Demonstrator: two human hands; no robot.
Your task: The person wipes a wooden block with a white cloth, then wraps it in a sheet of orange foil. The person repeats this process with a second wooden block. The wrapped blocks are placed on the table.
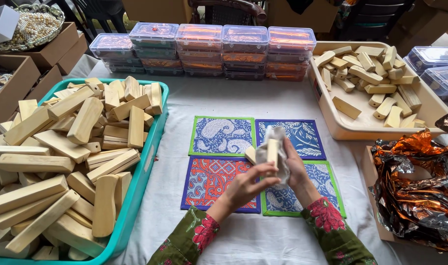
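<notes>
My left hand (pixel 246 184) grips a pale wooden block (pixel 272 151) by its lower end and holds it upright. My right hand (pixel 296 169) presses a grey-white cloth (pixel 279 140) around the same block. Both hands hover over several patterned fabric mats (pixel 221 136) lying on the white tablecloth, blue ones with green or purple borders and a red one (pixel 211 179). My sleeves are green with red flowers.
A teal tub (pixel 152 147) heaped with wooden blocks fills the left. A beige tray (pixel 346 128) with more blocks sits at the right rear. Stacked clear plastic boxes (pixel 243 49) line the back. Crumpled copper foil wrap (pixel 420 191) lies in a box at the right.
</notes>
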